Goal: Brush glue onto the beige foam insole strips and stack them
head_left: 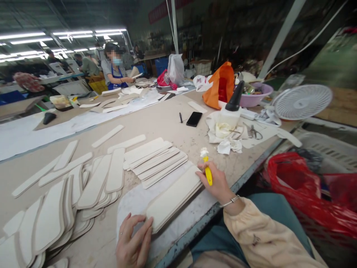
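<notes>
A: Which hand holds something at the worktable [156, 121]?

B: The right hand [217, 182], its fingers pinching the yellow handle of a brush [208, 174], white matter clinging to the upturned bristles. A fingertip meets the far end of a stack of pale strips [174, 199], just left of that grip.

A: And the left hand [134, 240]?

B: Its fingertips rest at the near end of the same stack, fingers bent and slightly apart; whether they pinch an edge, one cannot tell. A white sheet [129, 204] lies beneath the strips.

A: What surrounds the grip on the brush?

B: Near it on the left, a fanned row of pale strips [156, 160]; well beyond that, past the left hand, a loose heap of them [51, 216]. Ahead of the grip lie a dark phone [194, 119] and, just beside it, a pen [181, 118]. Ahead and slightly right, a bottle with a black nozzle [229, 118] stands near metal scissors [253, 131]; farther right sits a white fan [304, 101].

A: Anyone else in frame?

B: A masked co-worker in a blue apron [115, 76], well ahead and left of the grip, holds a pale piece [137, 75].
</notes>
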`<state>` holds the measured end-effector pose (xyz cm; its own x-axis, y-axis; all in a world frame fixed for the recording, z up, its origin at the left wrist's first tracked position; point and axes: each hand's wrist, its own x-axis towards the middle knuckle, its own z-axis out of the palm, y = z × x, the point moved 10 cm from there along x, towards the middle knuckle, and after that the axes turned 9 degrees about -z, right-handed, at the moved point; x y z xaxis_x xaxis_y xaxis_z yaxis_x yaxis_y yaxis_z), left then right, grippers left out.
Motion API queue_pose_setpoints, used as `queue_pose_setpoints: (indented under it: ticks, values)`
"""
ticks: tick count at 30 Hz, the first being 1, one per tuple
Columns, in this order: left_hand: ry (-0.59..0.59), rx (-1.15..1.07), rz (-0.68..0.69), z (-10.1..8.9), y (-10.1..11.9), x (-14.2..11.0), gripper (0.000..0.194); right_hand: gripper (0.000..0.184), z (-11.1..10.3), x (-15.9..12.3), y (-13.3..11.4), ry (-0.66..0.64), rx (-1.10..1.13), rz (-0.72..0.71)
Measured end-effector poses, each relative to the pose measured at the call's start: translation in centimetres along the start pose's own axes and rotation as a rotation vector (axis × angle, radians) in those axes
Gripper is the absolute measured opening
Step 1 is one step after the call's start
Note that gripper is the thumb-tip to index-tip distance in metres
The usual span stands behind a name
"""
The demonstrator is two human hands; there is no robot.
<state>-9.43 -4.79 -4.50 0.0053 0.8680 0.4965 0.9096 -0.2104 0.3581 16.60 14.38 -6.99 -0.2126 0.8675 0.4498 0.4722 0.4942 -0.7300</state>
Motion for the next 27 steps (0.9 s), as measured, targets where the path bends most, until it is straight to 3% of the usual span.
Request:
queue_pose_setpoints:
  ticks: [14, 20, 24, 27]
  values:
    - [0.004, 0.004, 0.027, 0.2, -0.2, 0.0, 0.042, 0.019, 0.0, -0.1, 0.3, -0.003, -0.100, -0.014]
    - [0.140, 0.027, -0.124, -0.8, -0.4, 0.8, 0.066, 0.017, -0.3, 0.1, -0.3, 0.003, -0.145, -0.061]
    - [0.029, 0.115, -0.168, 1.4, 0.1, 1.9, 0.080, 0.016, -1.4, 0.2, -2.4, 0.068, -0.214, -0.195]
    - [-0.073, 0.197, -0.135, 3.5, 0.1, 2.0, 0.082, 0.016, -0.6, -0.6, -5.4, 0.015, -0.147, -0.372]
